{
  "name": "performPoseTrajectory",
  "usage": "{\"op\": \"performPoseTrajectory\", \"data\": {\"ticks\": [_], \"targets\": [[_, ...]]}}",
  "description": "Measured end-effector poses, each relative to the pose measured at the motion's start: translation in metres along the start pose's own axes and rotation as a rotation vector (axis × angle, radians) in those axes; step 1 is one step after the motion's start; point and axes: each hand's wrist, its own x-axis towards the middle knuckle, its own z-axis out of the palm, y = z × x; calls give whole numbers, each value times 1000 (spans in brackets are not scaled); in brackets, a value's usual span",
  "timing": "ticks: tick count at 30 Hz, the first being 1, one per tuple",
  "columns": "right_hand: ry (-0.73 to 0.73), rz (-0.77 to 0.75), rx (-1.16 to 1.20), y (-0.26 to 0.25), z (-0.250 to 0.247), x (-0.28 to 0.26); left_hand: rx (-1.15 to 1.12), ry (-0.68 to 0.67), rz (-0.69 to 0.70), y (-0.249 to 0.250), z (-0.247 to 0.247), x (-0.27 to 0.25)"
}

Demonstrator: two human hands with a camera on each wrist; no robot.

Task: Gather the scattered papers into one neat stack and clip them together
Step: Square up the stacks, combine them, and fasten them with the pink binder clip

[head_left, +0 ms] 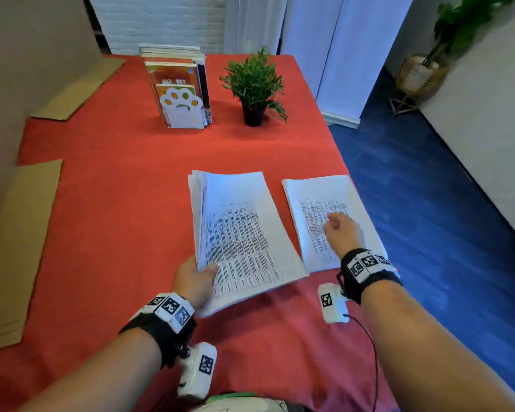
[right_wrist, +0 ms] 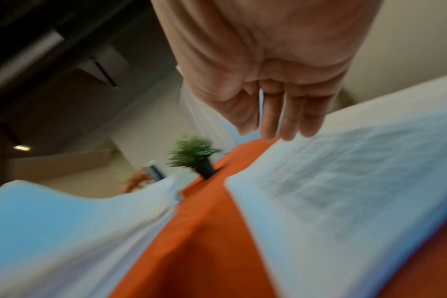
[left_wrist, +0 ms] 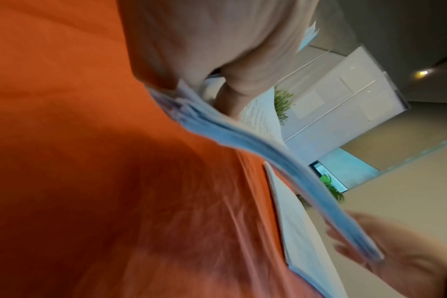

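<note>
Books [head_left: 176, 72] upright in paw bookend [head_left: 182, 110]; plant [head_left: 254, 80] in black pot [head_left: 253, 115].

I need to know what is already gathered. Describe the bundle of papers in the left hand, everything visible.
The paper bundle is a thick sheaf of white sheets, the top page printed with dense black rows like a table. The left hand holds its near left corner, thumb on top. The sheets fan apart along the left edge, unaligned. The near end is lifted off the red tablecloth and sags; whether the far end touches the cloth cannot be told. No clip shows on it.
</note>
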Motion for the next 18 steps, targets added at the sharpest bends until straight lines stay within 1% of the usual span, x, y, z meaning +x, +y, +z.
{"op": "performPoseTrajectory", "data": {"ticks": [5,7,9,11,13,16,18], "targets": [[43,222,-277,67,-42,42,53,-48,-151,-22,7,1],[24,268,-348,81,-48,52,76,-85,-184,-24,4,-1],[-33,292,-382,90,-48,61,-10,-98,-246,-24,1,-1],[-83,318,-394,96,-44,69,-97,-73,-318,-25,0,2],[-106,338,-404,97,-39,74,-76,-67,-344,-28,0,6],[-86,375,-422,95,-36,74,11,-46,-356,-38,2,12],[-100,381,-396,92,-36,74,44,-29,-355,-51,3,19]]}}
